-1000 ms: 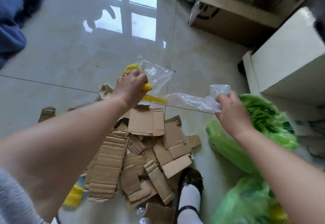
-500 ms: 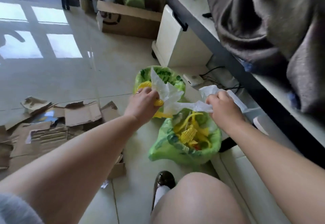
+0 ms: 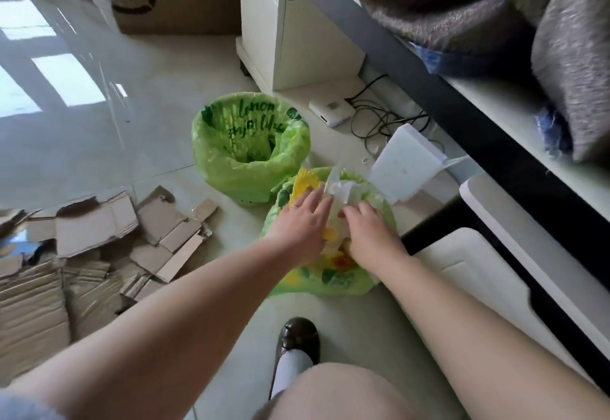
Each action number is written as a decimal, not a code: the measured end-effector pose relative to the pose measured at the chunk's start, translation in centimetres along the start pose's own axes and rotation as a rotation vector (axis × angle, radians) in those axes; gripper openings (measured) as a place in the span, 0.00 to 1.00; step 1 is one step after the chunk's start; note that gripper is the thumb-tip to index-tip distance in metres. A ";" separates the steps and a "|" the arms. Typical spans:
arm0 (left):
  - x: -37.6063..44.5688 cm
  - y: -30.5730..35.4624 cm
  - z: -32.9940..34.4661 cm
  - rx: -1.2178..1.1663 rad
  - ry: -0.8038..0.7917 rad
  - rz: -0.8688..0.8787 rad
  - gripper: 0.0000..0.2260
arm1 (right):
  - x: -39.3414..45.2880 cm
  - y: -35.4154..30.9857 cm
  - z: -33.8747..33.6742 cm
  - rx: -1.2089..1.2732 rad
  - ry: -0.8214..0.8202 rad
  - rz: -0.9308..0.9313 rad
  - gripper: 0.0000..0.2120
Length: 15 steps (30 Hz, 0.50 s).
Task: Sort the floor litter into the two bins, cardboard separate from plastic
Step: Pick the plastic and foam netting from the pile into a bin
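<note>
While both hands press into the near bin (image 3: 330,279), the left hand (image 3: 302,223) lies flat and spread on yellow plastic (image 3: 305,182); the right hand (image 3: 371,233) curls over clear film (image 3: 341,190), grip unclear. An emptier bin (image 3: 251,168) sits at eleven o'clock, cardboard pieces (image 3: 95,225) at nine, partly cut off.

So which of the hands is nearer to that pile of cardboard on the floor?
Left. The left hand is over the nearer bin, on the side facing the cardboard pile. The right hand is over the same bin, farther from it.
</note>
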<state>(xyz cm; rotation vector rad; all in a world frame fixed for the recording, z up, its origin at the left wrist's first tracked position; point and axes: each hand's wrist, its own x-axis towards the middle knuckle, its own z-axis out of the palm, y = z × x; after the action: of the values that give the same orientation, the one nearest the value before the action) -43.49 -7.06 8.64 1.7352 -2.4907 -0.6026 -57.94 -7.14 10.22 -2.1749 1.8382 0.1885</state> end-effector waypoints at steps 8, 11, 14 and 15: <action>3.6 0.6 3.4 0.130 -0.217 -0.044 0.31 | 3.3 0.5 3.8 0.030 -0.299 0.032 0.43; 5.3 0.4 4.4 0.097 -0.309 -0.064 0.31 | 4.8 1.2 4.9 -0.007 -0.367 0.063 0.46; 6.9 -0.4 6.8 0.085 -0.374 -0.078 0.29 | 5.8 1.7 6.3 -0.032 -0.395 0.062 0.48; 7.3 -0.6 7.5 0.081 -0.395 -0.106 0.29 | 6.1 1.8 6.9 -0.036 -0.399 0.054 0.49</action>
<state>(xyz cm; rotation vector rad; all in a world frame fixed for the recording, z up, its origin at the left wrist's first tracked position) -47.61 -11.71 0.20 1.9534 -2.7163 -0.9499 -58.07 -11.06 1.76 -1.9350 1.6736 0.6223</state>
